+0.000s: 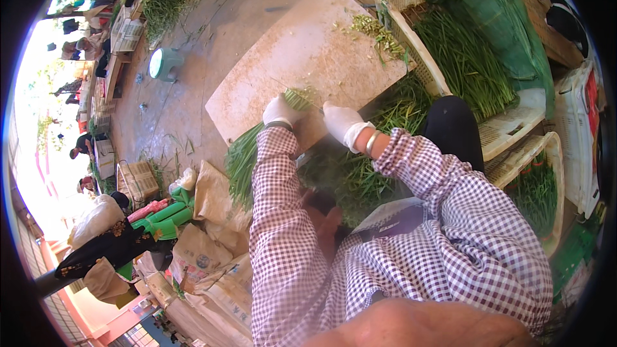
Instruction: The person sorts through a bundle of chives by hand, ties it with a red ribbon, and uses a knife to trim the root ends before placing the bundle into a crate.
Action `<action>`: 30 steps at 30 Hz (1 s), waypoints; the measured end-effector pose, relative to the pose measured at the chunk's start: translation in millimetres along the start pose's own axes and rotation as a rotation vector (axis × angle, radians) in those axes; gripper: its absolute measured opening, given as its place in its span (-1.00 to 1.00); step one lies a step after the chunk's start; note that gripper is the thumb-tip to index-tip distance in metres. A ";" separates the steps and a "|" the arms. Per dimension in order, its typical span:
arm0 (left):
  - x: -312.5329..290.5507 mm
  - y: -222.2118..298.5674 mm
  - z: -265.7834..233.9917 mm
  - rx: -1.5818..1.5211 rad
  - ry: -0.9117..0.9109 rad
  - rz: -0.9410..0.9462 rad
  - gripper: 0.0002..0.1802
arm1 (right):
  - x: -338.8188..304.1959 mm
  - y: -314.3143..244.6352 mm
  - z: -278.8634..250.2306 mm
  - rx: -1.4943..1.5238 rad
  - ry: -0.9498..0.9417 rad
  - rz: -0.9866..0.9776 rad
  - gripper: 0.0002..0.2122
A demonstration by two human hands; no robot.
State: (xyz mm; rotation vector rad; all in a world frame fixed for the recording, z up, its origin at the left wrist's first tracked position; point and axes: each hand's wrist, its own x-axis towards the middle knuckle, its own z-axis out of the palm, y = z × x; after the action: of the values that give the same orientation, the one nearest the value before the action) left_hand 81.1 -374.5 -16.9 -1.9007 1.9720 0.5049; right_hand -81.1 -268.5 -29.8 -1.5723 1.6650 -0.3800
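Observation:
My left hand (281,112), in a white glove, is closed round a bunch of long green chives (243,160). Their trimmed-looking ends (298,97) stick out over the pale board (276,58), while the leaves hang past the board's near left edge. Just to the right, my gloved right hand (340,121) is closed at the board's near edge. A thin dark edge shows at its fingertips, too fine to name. Small cut bits (376,31) lie heaped at the board's far right. Loose green leaves (360,173) lie below the board, near my lap.
On the right, a cream plastic crate (411,29) holds more green stalks, partly under a green sheet (498,19). Another crate (558,186) stands nearer. A turquoise stool (166,64) is on the floor at left, with sacks (218,196) nearer. Several people are in the far left background.

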 end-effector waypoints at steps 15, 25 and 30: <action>-4.6 0.9 2.8 -0.019 0.067 -0.020 -0.07 | 21.6 -2.8 12.4 0.040 -0.073 0.079 -0.77; -0.3 -7.4 13.8 -0.013 0.094 0.005 -0.17 | 14.2 12.0 25.4 0.005 -0.080 0.073 -0.75; -9.0 3.4 14.9 0.051 0.157 -0.009 -0.17 | 34.6 16.9 36.4 0.047 0.031 0.056 -0.72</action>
State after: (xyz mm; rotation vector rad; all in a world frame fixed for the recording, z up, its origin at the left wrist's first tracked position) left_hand 78.1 -359.2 -25.5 -1.9697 2.0509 0.3079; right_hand -63.9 -287.0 -76.4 -1.4897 1.7076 -0.4135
